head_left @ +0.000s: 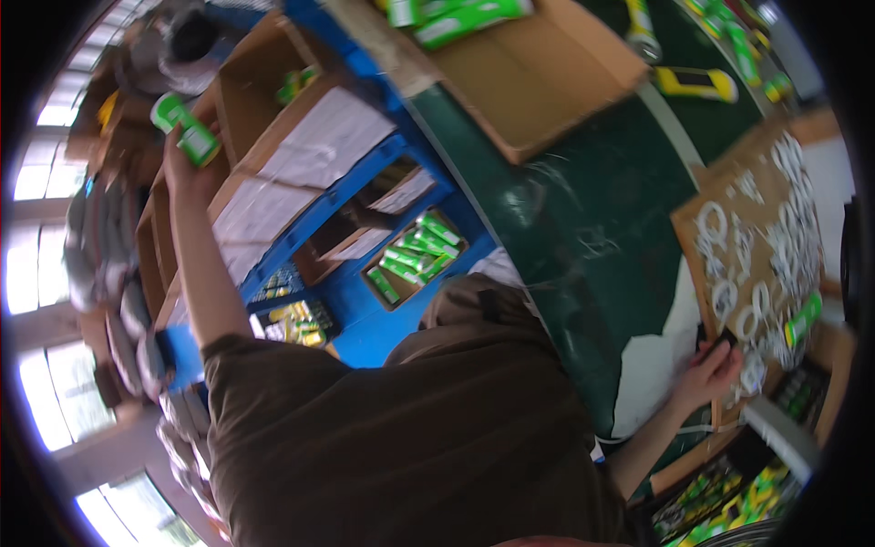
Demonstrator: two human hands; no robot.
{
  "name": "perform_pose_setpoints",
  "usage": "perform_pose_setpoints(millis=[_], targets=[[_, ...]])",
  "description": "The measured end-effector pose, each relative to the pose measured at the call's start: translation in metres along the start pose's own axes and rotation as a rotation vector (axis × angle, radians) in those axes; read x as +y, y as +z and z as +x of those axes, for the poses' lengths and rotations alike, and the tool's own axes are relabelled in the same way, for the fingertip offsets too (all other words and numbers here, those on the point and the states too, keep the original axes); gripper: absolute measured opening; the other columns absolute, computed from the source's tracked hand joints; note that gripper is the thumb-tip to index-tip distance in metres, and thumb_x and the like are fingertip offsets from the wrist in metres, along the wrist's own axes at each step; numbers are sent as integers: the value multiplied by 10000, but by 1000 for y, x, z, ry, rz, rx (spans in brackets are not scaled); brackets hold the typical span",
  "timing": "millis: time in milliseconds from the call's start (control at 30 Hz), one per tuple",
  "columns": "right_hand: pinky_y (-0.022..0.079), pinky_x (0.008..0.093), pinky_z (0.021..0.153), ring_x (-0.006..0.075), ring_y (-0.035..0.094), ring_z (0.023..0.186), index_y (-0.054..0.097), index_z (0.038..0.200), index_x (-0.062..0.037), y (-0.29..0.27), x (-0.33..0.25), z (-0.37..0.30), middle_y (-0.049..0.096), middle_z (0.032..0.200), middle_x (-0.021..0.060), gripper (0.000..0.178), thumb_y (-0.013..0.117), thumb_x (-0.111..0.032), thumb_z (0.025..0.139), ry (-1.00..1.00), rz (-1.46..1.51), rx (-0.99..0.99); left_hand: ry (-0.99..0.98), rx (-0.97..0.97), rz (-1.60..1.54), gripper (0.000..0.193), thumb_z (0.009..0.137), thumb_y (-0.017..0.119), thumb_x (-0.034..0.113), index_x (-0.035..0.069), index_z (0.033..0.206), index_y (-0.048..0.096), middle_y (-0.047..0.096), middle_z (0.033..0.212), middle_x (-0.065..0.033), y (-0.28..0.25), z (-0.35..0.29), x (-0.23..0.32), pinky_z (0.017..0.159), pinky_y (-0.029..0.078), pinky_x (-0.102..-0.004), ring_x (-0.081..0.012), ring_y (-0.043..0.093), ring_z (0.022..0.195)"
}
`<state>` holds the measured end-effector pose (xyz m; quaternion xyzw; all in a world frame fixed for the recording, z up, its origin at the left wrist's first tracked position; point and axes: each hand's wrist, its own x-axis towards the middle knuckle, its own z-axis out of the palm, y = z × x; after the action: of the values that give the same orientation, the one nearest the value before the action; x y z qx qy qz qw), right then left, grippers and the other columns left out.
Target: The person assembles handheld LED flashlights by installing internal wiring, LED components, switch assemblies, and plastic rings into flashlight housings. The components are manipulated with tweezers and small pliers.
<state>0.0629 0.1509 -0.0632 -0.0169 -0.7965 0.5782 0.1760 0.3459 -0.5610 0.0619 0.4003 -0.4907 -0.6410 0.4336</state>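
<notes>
At the far left my left hand (185, 169) is raised, its fingers wrapped round a green-and-white cylindrical item (187, 132). It is held above a divided cardboard carton (246, 105), which has a few green items in one compartment. Low on the right, my right hand (713, 372) is closed on a small dark object (724, 340), too blurred to name. That hand is beside a shallow cardboard box (685, 228) full of coiled white cables (752, 314). Another green-and-white cylindrical item (803, 319) lies on the cables.
A dark green worktable (583, 237) bears an open cardboard box (583, 68) with green packages and a yellow-and-black flashlight (697, 84). Below a blue rack (319, 228) sits a small box of green-and-white packages (415, 260). Grey bundles (91, 246) are stacked at the left.
</notes>
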Motion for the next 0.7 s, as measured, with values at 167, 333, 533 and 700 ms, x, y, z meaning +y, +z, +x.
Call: perform_pose_setpoints(millis=[167,333,533,700], targets=[[395,182,518,51,479,577,501,1057,-39,-9,-9,-7,603,786,44,169,568,-121,926,-13,58,45,-44,-778,-6,377,939,478,349,19,1120,484,533,855,-74,149,-101,-23,497,398,-235,-120,487,587],[444,242,677,87,514,750,558,1033,-15,4,-33,-8,560,865,16,224,652,-93,846,-89,118,-80,-267,-1267,120,713,757,699,380,-24,1249,378,579,840,-124,287,-236,-87,535,506,-261,-175,601,661],[466,262,682,104,543,767,456,1068,-23,-3,-92,-6,570,871,42,451,762,-126,754,-103,236,-414,-335,-1742,-40,525,979,375,417,9,1307,346,570,1149,-157,433,-386,-146,940,409,-373,-226,553,1062],[501,308,695,144,587,773,439,1042,-15,-44,-77,45,586,878,80,480,780,-154,734,2,-138,82,885,-1655,365,425,951,471,386,35,1175,557,545,1230,-164,509,-407,-178,1014,345,-444,-291,516,1143]])
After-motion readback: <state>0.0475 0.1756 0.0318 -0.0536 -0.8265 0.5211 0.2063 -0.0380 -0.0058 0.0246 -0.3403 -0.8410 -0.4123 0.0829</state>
